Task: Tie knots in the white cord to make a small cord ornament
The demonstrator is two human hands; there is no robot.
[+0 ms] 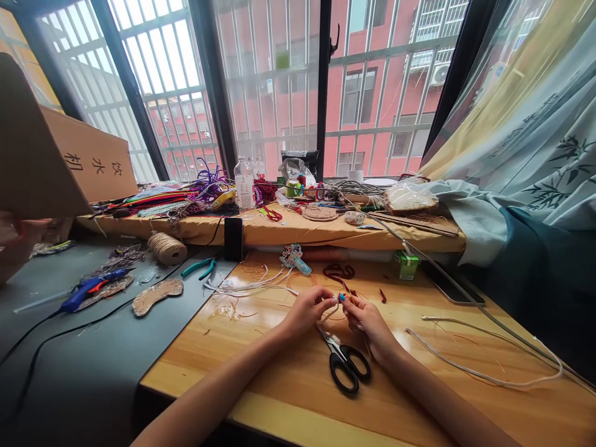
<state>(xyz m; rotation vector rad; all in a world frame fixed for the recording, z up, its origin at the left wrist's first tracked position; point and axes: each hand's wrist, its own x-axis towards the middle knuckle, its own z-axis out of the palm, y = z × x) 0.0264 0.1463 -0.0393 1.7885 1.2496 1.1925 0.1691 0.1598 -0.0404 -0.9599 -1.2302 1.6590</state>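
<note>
Over the wooden table, my left hand (317,307) and my right hand (365,315) meet fingertip to fingertip, both closed in a pinch. Between them a thin white cord (331,310) hangs down from the fingertips; its pinched part is mostly hidden by the fingers. Black-handled scissors (347,365) lie just below my hands, their blades partly under the cord and left hand. Beyond the fingers rests a dark red cord (339,271). Several white cords (246,287) spread out to the left of my left hand.
A green box (406,266) and a phone (454,284) lie at the right rear, with a white cord loop (493,377) nearer. Teal pliers (199,268), a twine spool (167,249) and a blue glue gun (90,290) occupy the grey surface. Craft materials crowd the ledge (284,231).
</note>
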